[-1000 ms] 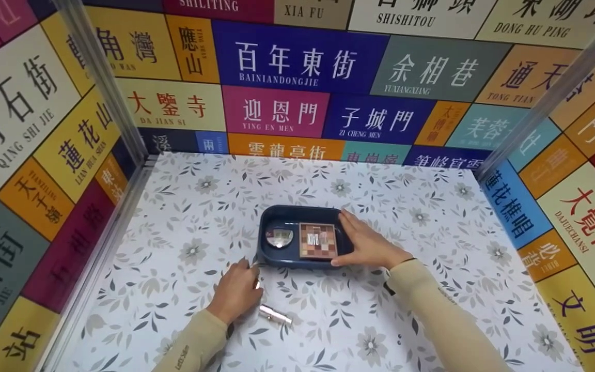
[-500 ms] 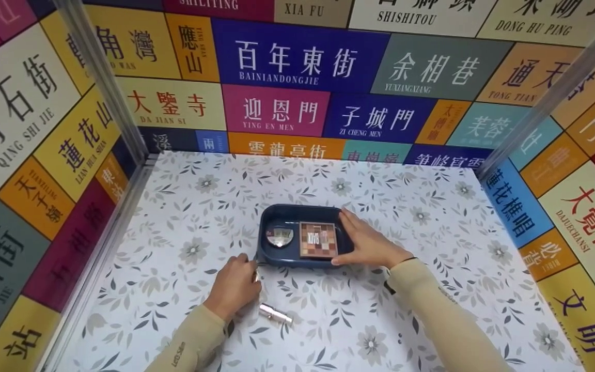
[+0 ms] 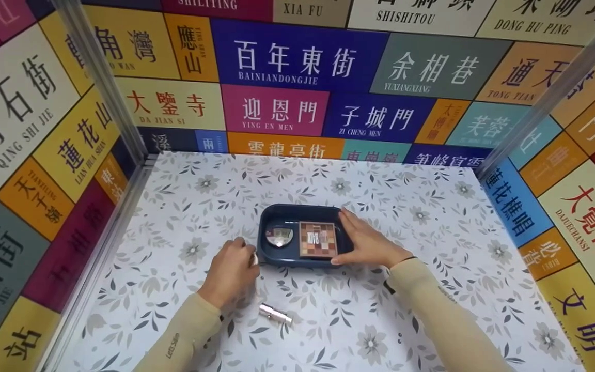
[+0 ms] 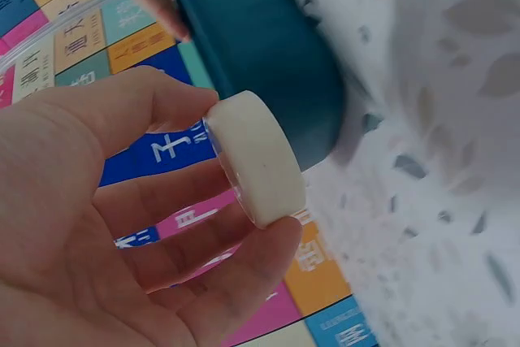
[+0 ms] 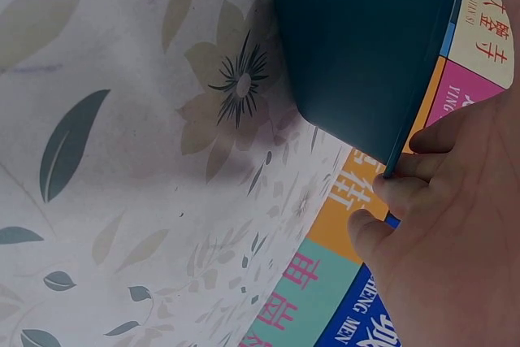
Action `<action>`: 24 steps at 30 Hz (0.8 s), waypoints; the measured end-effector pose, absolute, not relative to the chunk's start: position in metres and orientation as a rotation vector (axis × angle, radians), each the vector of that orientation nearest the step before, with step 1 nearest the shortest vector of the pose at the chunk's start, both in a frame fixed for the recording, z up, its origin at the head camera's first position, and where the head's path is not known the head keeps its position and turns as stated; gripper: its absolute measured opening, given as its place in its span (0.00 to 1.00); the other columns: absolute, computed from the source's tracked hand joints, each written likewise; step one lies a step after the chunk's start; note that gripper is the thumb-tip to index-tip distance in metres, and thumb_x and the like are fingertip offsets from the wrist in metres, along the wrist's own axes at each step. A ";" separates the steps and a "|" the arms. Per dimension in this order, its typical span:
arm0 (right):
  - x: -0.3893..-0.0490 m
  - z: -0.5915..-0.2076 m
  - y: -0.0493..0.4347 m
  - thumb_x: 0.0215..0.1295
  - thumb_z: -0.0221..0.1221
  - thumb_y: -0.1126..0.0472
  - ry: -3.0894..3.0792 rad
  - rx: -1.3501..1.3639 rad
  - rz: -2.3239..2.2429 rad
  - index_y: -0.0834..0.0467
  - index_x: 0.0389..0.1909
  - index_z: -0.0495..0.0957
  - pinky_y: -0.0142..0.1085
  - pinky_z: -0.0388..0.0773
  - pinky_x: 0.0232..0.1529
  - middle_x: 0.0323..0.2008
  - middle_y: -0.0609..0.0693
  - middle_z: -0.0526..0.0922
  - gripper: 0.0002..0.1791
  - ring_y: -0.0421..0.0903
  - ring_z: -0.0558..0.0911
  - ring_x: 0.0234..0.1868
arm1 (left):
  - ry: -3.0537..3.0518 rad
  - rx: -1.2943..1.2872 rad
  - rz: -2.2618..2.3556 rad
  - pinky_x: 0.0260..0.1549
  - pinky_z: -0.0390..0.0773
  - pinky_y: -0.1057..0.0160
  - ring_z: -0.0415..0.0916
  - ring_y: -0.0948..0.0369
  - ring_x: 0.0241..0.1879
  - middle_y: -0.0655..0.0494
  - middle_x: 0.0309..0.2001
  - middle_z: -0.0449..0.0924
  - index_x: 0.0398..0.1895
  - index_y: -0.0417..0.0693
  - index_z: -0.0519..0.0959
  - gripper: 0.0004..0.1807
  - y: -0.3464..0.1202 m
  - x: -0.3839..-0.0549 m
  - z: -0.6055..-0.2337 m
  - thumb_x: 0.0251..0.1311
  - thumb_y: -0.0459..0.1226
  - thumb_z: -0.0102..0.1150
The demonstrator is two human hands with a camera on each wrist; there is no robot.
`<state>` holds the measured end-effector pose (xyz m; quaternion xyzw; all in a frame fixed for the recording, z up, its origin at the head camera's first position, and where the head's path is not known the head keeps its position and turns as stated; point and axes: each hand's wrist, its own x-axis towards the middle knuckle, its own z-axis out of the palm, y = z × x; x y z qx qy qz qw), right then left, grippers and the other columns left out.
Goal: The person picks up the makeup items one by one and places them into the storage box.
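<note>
Pinched between the thumb and fingers of my left hand (image 3: 231, 271) is a thick, round, cream-coloured case (image 4: 258, 160) like a powder compact, seen edge-on beside the tray's outer wall in the left wrist view. The dark blue tray (image 3: 297, 209) holds a round shiny compact (image 3: 280, 237) on its left and a square eyeshadow palette (image 3: 318, 239) on its right. My right hand (image 3: 372, 243) grips the tray's right end, its fingers over the rim in the right wrist view. A slim metallic tube (image 3: 276, 313), like a lipstick, lies in front of the tray.
The table is covered with a white, leaf-patterned cloth (image 3: 370, 305). Colourful panels with printed signs (image 3: 297, 57) stand around its back and sides, joined by clear corner strips (image 3: 102, 77).
My left hand has shifted a little away from me along the tray's left side, carrying the round case. The right hand, tray and metallic tube stay in place.
</note>
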<state>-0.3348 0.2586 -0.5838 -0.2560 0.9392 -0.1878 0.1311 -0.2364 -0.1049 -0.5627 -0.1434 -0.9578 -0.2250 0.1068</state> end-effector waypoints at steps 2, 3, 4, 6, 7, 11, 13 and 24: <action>-0.335 -0.584 0.259 0.48 0.69 0.28 2.726 -0.738 -0.554 0.55 0.81 0.36 0.50 0.45 0.76 0.80 0.44 0.28 0.73 0.50 0.38 0.80 | -2.801 -0.425 -0.660 0.28 0.76 0.54 0.70 0.54 0.30 0.54 0.30 0.72 0.21 0.47 0.79 0.07 -0.104 -0.239 -0.557 0.44 0.32 0.70; -0.335 -0.584 0.259 0.48 0.70 0.28 2.726 -0.738 -0.556 0.55 0.81 0.36 0.50 0.45 0.76 0.80 0.44 0.28 0.73 0.50 0.38 0.80 | -2.791 -0.428 -0.658 0.28 0.75 0.54 0.70 0.54 0.30 0.54 0.29 0.71 0.21 0.47 0.78 0.08 -0.103 -0.241 -0.555 0.44 0.32 0.70; -0.334 -0.584 0.259 0.48 0.70 0.28 2.725 -0.736 -0.560 0.55 0.81 0.36 0.50 0.45 0.76 0.80 0.44 0.28 0.73 0.50 0.39 0.80 | -2.784 -0.431 -0.657 0.27 0.75 0.54 0.69 0.53 0.29 0.54 0.29 0.71 0.20 0.48 0.77 0.08 -0.102 -0.243 -0.553 0.44 0.32 0.69; -0.335 -0.584 0.258 0.48 0.70 0.28 2.725 -0.739 -0.567 0.55 0.81 0.36 0.50 0.45 0.76 0.80 0.45 0.28 0.72 0.51 0.39 0.80 | -2.775 -0.438 -0.650 0.27 0.74 0.54 0.69 0.53 0.29 0.54 0.29 0.70 0.19 0.48 0.75 0.10 -0.100 -0.246 -0.549 0.45 0.32 0.69; -0.335 -0.584 0.258 0.48 0.70 0.28 2.725 -0.740 -0.565 0.56 0.81 0.36 0.50 0.45 0.76 0.80 0.45 0.28 0.72 0.51 0.39 0.80 | -2.777 -0.439 -0.646 0.27 0.74 0.54 0.69 0.53 0.29 0.54 0.29 0.70 0.19 0.48 0.75 0.10 -0.099 -0.248 -0.548 0.46 0.32 0.68; -0.335 -0.583 0.258 0.47 0.69 0.26 2.727 -0.726 -0.561 0.55 0.81 0.36 0.50 0.45 0.76 0.80 0.44 0.28 0.73 0.50 0.38 0.80 | -2.800 -0.455 -0.641 0.29 0.75 0.53 0.69 0.54 0.30 0.53 0.30 0.71 0.21 0.47 0.77 0.06 -0.092 -0.258 -0.542 0.46 0.32 0.67; -0.334 -0.583 0.257 0.45 0.67 0.22 2.732 -0.719 -0.552 0.55 0.82 0.36 0.49 0.45 0.76 0.80 0.44 0.28 0.74 0.49 0.38 0.80 | -2.815 -0.463 -0.639 0.30 0.76 0.54 0.70 0.54 0.31 0.53 0.31 0.72 0.24 0.46 0.80 0.04 -0.088 -0.264 -0.539 0.46 0.32 0.67; -0.334 -0.584 0.258 0.48 0.67 0.24 2.737 -0.741 -0.514 0.52 0.81 0.33 0.52 0.45 0.76 0.80 0.45 0.27 0.73 0.52 0.38 0.80 | -2.799 -0.558 -0.635 0.29 0.76 0.53 0.71 0.54 0.31 0.53 0.30 0.71 0.24 0.46 0.80 0.05 -0.061 -0.297 -0.544 0.46 0.33 0.68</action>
